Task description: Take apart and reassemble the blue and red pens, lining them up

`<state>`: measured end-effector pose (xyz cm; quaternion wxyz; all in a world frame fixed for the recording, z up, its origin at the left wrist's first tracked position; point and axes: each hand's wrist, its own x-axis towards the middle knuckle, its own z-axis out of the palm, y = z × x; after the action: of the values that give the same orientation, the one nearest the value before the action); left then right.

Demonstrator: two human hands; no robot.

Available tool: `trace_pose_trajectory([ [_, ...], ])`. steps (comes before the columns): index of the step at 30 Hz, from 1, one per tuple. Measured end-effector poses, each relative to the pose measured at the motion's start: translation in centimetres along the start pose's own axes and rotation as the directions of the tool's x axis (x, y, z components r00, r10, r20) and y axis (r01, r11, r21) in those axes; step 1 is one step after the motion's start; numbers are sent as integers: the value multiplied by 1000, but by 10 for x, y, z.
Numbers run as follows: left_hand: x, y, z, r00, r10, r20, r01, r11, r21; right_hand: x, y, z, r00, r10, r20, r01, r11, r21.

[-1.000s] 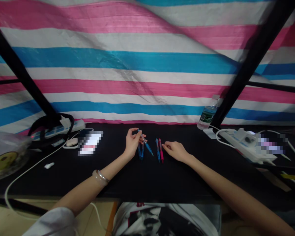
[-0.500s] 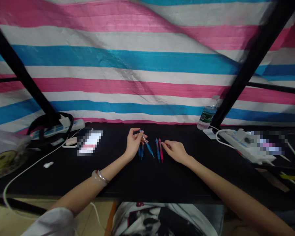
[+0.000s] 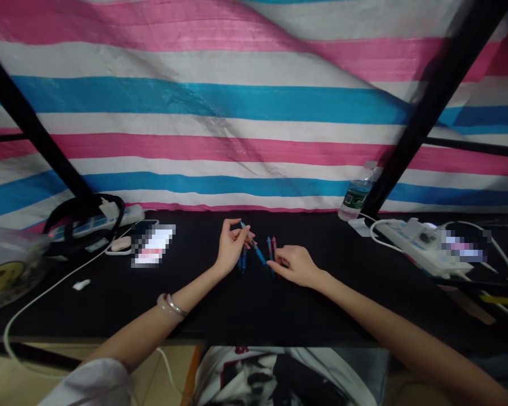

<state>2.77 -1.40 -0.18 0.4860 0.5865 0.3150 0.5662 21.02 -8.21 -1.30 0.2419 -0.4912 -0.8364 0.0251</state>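
Near the middle of the black table, my left hand (image 3: 233,243) pinches the upper part of a light-blue pen (image 3: 259,255), which slants down to the right. Two darker blue pens (image 3: 242,261) lie beside and partly behind that hand. My right hand (image 3: 295,264) is closed, with its thumb and finger at the lower tip of the slanted pen; whether they grip it is hard to tell. Under and beside these fingers lie another blue pen (image 3: 269,246) and a red pen (image 3: 274,244), their lower parts largely covered.
Power strips (image 3: 423,248) with cables lie at the right, near a water bottle (image 3: 355,197). At the left are a phone (image 3: 154,245), an earbud (image 3: 81,285), a headphone-like black band (image 3: 121,211) and a plastic bag (image 3: 12,268).
My right hand has moved left, over the blue and red pens, to the lower tip of the slanted pen. My left hand keeps its hold with little movement.
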Motion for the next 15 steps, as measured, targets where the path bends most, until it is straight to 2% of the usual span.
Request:
trace_pose_trajectory([
  [8,0,-2,1,999,-22,45,20,999,46,-2,-9,20,994,-96,-48,89,987,-136],
  [11,-2,-3,-3,994,7,106,-30,976,214,-1,-8,21,988,-104,-118,87,986,-144],
  [13,-4,-2,-6,978,75,195,-153,893,422,-1,-6,20,984,-86,-155,68,991,-115],
  [15,-7,-1,-9,937,146,318,-318,735,598,-1,-4,19,985,-43,-166,32,997,-69],
])
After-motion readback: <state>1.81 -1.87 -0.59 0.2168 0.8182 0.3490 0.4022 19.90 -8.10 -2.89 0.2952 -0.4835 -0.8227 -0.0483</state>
